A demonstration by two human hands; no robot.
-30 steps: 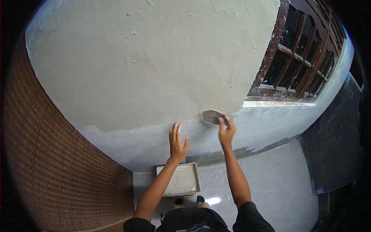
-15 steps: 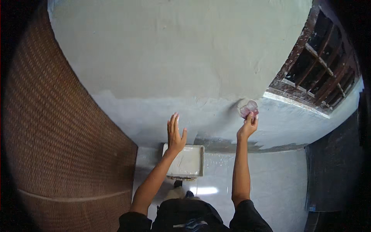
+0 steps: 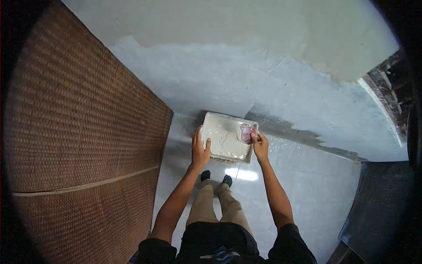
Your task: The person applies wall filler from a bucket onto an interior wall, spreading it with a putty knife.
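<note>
A rectangular tray [image 3: 220,148] of wet off-white paste lies below me at the foot of the wall. My right hand [image 3: 260,143] grips a small flat scraper [image 3: 244,132], pink and coated with paste, over the tray's right part. At the tray's left side is my left hand [image 3: 200,148], fingers stretched out and flat; whether it touches the rim or is just above it I cannot tell. The wall [image 3: 241,79] carries cream filler higher up and is pale grey lower down, with a dark grey strip along its base.
A brown woven mat panel [image 3: 88,132] stands along my left. A dark wooden window [image 3: 391,83] is at the upper right, a black panel [image 3: 376,202] at the lower right. My legs and dark-covered feet stand on the pale tiled floor [image 3: 303,189].
My right hand and the scraper have moved from the wall beside the window down and left to the tray. My left hand has moved to the tray's side. The view tilts further down.
</note>
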